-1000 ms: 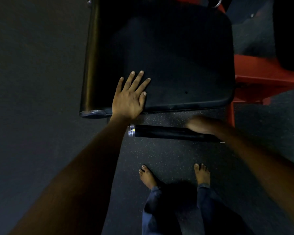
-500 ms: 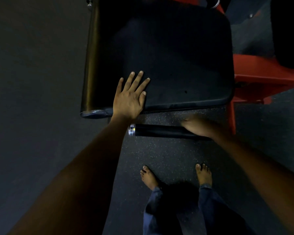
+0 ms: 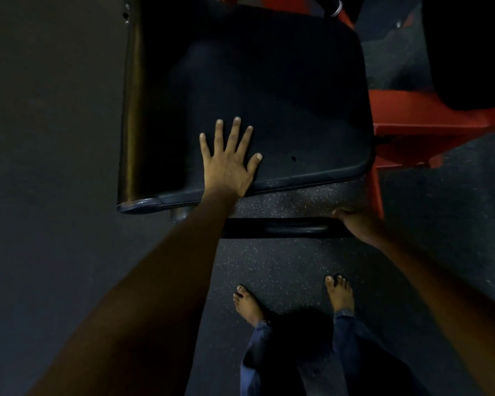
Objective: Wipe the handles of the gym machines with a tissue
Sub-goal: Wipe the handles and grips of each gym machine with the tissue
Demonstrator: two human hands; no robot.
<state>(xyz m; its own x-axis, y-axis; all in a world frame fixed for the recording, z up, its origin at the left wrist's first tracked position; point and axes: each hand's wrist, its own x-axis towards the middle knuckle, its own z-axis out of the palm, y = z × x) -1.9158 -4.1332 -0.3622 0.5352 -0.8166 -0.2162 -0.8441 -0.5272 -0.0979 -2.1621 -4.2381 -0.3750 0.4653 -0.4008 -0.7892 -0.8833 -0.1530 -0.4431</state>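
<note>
A black cylindrical handle (image 3: 283,227) runs left to right just below the machine's black seat pad (image 3: 269,90). My right hand (image 3: 357,227) is wrapped over the handle's right end, dim and blurred. No tissue shows; whatever lies under that hand is hidden. My left hand (image 3: 229,164) lies flat on the front edge of the seat pad with its fingers spread and straight. My left forearm crosses over the handle's left end and hides it.
The machine's red frame (image 3: 412,132) runs off to the right behind the seat pad, with a red upright beside my right hand. Speckled dark rubber floor (image 3: 283,270) lies below. My bare feet (image 3: 337,292) stand under the handle. A dark wall fills the left.
My right hand has slid to the right along the handle, from its middle to its right end. My left hand stays flat on the seat pad.
</note>
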